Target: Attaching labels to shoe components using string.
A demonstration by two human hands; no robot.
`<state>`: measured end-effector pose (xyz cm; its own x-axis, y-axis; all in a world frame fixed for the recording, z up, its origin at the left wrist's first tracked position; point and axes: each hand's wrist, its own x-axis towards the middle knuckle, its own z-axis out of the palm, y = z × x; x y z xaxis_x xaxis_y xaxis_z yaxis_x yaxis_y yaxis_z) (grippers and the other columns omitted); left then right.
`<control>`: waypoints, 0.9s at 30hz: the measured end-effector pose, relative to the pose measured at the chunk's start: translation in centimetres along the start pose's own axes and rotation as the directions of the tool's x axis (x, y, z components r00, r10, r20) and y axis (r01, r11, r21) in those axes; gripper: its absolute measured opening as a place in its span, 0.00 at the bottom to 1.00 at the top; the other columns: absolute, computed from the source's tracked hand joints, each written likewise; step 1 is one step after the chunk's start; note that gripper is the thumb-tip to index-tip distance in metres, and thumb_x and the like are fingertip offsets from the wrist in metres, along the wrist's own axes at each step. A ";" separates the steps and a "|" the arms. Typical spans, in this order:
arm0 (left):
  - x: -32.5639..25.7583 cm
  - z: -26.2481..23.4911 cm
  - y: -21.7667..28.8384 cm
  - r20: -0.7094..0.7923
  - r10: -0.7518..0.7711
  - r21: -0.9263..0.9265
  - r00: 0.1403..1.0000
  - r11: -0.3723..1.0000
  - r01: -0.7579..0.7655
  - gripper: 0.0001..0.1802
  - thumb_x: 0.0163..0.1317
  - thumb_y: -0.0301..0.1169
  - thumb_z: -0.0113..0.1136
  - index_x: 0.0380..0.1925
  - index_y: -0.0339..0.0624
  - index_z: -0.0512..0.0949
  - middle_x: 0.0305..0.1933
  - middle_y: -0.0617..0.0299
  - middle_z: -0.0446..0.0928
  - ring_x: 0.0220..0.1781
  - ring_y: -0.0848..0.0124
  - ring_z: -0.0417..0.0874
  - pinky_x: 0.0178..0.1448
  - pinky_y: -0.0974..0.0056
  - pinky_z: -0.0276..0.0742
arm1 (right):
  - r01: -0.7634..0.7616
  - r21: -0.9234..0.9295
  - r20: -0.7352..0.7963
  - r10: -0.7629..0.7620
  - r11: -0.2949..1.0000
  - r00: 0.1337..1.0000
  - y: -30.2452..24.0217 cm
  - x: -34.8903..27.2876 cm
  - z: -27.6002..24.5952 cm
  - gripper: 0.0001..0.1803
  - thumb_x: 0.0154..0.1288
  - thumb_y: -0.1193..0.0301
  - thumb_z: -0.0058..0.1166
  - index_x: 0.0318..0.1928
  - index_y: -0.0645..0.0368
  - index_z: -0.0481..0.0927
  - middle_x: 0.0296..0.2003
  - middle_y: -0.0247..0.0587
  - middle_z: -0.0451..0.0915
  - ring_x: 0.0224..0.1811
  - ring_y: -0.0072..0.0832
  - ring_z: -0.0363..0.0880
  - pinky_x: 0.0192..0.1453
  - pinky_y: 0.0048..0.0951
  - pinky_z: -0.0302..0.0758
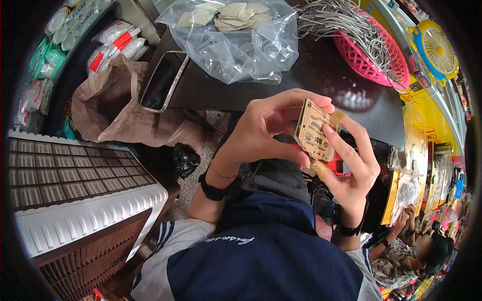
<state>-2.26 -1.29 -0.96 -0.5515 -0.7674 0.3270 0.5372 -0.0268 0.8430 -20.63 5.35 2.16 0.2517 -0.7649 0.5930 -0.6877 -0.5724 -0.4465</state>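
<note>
A small stack of beige printed cards [315, 131], with black print on the top face, is held up in front of my body. My left hand [258, 128] grips its edges between thumb and fingers. My right hand [354, 165] closes on the other side, its index finger and thumb against the stack. Yellowish wraps cover fingertips of the right hand. Beyond the hands, a clear plastic bag [246, 55] lies on the dark table [321, 93], with more beige card pieces [241, 16] in it.
A pink basket [369, 62] of grey wire ties [359, 30] sits at the far right. A phone [164, 80] lies at the table's left edge, beside a brown sack [118, 108]. An air cooler [90, 200] stands left. Another person [401, 261] works at the right.
</note>
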 end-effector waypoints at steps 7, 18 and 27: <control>0.5 -0.4 -0.5 0.047 0.053 0.048 0.997 0.997 -0.055 0.48 0.31 0.23 0.79 0.58 0.28 0.66 0.57 0.49 0.73 0.59 0.66 0.74 0.63 0.61 0.71 | 0.008 -0.029 0.000 -0.008 1.000 1.000 0.1 0.4 0.1 0.32 0.32 0.74 0.65 0.47 0.55 0.82 0.49 0.49 0.75 0.46 0.42 0.77 0.48 0.36 0.73; 0.8 3.0 -2.3 -0.139 0.137 0.131 0.981 0.984 -0.119 0.31 0.67 0.22 0.43 0.68 0.31 0.47 0.69 0.51 0.57 0.66 0.69 0.63 0.68 0.64 0.59 | -0.070 -0.131 -0.152 0.050 0.989 0.987 -0.2 1.1 2.6 0.29 0.37 0.72 0.68 0.47 0.55 0.80 0.47 0.46 0.72 0.48 0.43 0.72 0.49 0.41 0.68; 1.1 2.6 -3.3 -0.224 0.068 0.087 0.972 0.995 -0.049 0.23 0.71 0.26 0.36 0.64 0.30 0.53 0.64 0.48 0.65 0.63 0.66 0.68 0.66 0.63 0.63 | -0.161 -0.075 -0.144 0.149 0.984 0.978 0.8 2.4 2.3 0.36 0.32 0.75 0.70 0.51 0.57 0.76 0.47 0.44 0.72 0.49 0.42 0.71 0.54 0.39 0.67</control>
<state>-6.24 -0.38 -2.26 -0.3566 -0.8916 0.2791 0.5061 0.0668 0.8599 -19.02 2.36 1.70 0.0455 -0.7910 0.6101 -0.7682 -0.4181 -0.4848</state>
